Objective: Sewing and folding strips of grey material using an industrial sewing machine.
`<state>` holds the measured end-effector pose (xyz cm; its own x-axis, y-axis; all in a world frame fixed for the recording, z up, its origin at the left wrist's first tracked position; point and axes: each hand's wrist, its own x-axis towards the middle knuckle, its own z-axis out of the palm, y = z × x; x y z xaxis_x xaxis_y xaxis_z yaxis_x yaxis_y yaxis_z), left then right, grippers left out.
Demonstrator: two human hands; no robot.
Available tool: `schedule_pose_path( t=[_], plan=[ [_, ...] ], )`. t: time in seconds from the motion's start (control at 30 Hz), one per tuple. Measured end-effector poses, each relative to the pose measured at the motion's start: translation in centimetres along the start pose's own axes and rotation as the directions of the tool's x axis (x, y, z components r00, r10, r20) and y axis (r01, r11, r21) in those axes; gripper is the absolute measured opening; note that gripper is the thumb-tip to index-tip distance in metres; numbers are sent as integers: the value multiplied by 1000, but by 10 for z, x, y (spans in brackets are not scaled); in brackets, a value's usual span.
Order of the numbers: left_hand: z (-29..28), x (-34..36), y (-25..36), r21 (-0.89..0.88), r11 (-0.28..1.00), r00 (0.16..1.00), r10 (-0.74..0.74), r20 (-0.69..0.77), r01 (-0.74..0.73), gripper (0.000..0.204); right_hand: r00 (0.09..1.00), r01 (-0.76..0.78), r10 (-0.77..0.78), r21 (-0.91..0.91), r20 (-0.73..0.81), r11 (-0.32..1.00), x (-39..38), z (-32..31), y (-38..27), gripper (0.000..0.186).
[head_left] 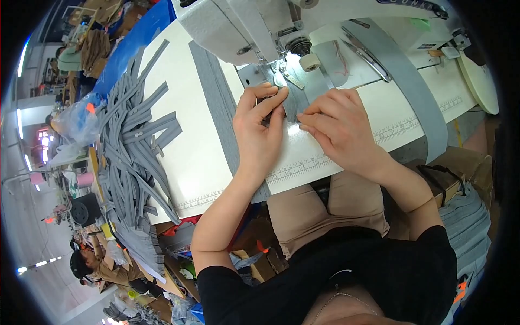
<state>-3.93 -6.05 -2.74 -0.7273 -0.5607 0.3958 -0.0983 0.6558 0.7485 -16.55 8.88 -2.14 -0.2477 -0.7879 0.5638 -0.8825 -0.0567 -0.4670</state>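
Note:
A small grey fabric piece (296,101) lies under the lit needle area of a white sewing machine (230,27). My right hand (342,129) pinches its near edge between thumb and fingertips. At the fabric's left side, my left hand (259,123) is closed, thumb and fingers curled together just in front of the presser foot (280,69). What the left fingers hold, if anything, is hidden behind them. Long grey fabric strips (214,92) run across the white table (189,162) beneath my left wrist.
A tangled heap of grey zipper strips (127,135) covers the table's left side. Scissors (368,57) lie right of the needle, beside a wide grey band (398,70) hanging over the front edge. A printed ruler (303,166) follows that edge. Another person (103,265) is far left.

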Motion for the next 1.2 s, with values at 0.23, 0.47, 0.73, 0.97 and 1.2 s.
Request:
schedule_pose_path(
  t=[0.23, 0.47, 0.73, 0.97, 1.2],
  plan=[
    [-4, 0, 2, 126, 991, 996, 45, 75, -54, 38, 993, -40, 28, 101, 114, 994, 16, -13, 14, 13],
    [-3, 0, 0, 148, 985, 992, 76, 105, -91, 38, 961, 166, -89, -290, 262, 942, 54, -8, 55, 26],
    [-6, 0, -1, 119, 989, 989, 75, 130, -91, 43, 851, 266, -161, -145, 501, 953, 75, -21, 65, 37],
    [-5, 0, 7, 176, 982, 978, 37, 205, -74, 45, 861, 277, -206, -89, 466, 957, 82, -25, 74, 32],
    [-5, -1, 5, 162, 984, 977, 40, 207, -75, 43, 890, 403, -247, -409, 382, 819, 70, -2, 72, 31]
  ],
)
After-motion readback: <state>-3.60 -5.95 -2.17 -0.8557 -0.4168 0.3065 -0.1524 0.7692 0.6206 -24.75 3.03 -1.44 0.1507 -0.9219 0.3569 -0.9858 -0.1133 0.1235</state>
